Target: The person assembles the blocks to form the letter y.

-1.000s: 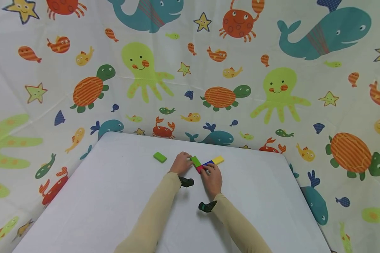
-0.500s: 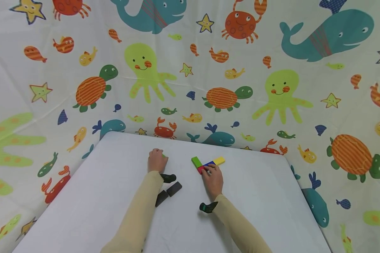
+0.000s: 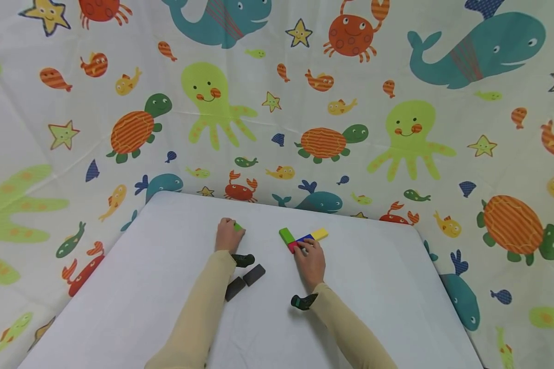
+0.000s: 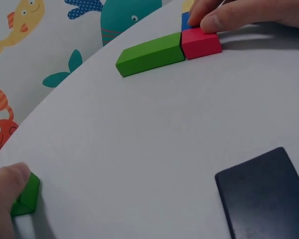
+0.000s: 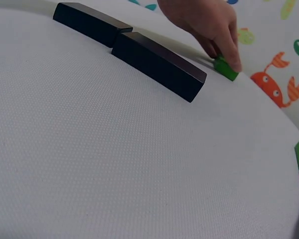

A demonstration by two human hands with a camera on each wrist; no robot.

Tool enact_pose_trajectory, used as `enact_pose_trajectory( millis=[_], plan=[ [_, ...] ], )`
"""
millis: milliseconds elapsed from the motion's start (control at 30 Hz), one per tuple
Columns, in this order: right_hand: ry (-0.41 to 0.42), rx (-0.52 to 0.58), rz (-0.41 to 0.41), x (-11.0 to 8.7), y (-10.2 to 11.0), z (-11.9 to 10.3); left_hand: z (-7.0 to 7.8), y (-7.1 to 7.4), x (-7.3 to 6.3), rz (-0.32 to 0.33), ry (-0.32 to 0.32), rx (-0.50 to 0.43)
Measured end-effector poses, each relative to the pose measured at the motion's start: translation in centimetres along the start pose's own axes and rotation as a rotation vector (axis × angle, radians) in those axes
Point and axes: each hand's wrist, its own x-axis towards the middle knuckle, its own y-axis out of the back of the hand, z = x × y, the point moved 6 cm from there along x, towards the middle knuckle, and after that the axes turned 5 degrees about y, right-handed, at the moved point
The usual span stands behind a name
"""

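At the far left of the row, my left hand (image 3: 228, 237) grips a green block (image 3: 237, 226) by its sides, thumb and fingers on either side of it in the right wrist view. My right hand (image 3: 310, 261) has thumb and finger on a small red block (image 4: 202, 44). A second green block (image 3: 287, 236) lies end to end with the red one. From the red block a blue block (image 3: 304, 238) and then a yellow block (image 3: 320, 234) run off at an angle, together forming a V. My right fingers partly cover the blue block.
Two black blocks lie nearly end to end on the white table (image 3: 374, 297): one black block (image 3: 254, 275) nearer the middle, another black block (image 3: 235, 289) beside my left sleeve. A cloth (image 3: 277, 113) printed with sea animals stands behind the table's far edge.
My left hand has moved left from the green block in the V to the separate green block and taken hold of it. The black blocks came into view. My right hand stays in place.
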Motion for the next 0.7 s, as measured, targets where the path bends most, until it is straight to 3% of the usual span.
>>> enact_pose_trajectory(
  millis=[200, 467, 567, 700],
  plan=[
    [0.014, 0.002, 0.005, 0.2, 0.0, 0.2, 0.3, -0.2, -0.1, -0.050, 0.009, -0.025],
    [0.009, -0.003, 0.003, 0.3, -0.1, 0.5, 1.1, -1.7, 0.2, -0.129, -0.166, 0.142],
    [0.009, 0.003, 0.003, 0.3, 0.0, 0.4, 1.2, -2.1, 0.4, -0.172, -0.192, 0.122],
    [0.004, 0.005, -0.005, 0.1, 0.0, 0.2, 1.1, -2.4, 0.6, -0.215, -0.173, 0.069]
  ],
)
